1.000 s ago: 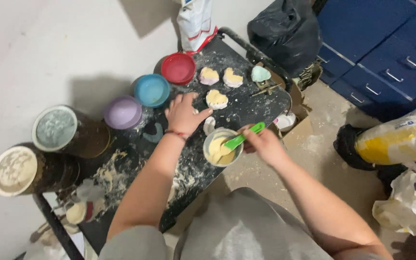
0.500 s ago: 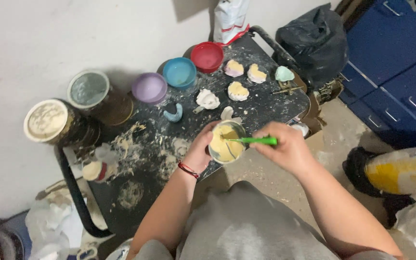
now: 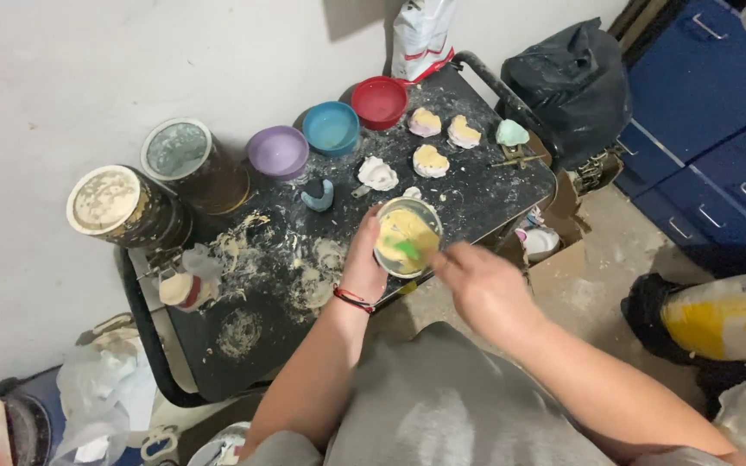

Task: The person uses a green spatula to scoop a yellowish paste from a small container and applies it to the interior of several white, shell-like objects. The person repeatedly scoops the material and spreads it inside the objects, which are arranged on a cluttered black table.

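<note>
Left hand (image 3: 363, 263) wraps the cup (image 3: 406, 237) of yellow mix at the black table's (image 3: 494, 194) front edge; right hand (image 3: 481, 289) closed on a green stirrer (image 3: 407, 251), blurred, tip in the cup; filled moulds (image 3: 432, 160) beyond.

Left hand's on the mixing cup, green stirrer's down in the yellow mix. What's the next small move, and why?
Probably another stir around the cup wall. The left hand grips the cup, the right hand has the green stirrer sunk in the yellow mix, which looks uneven in colour. The cup sits near the table's edge, so keep that grip.
</note>
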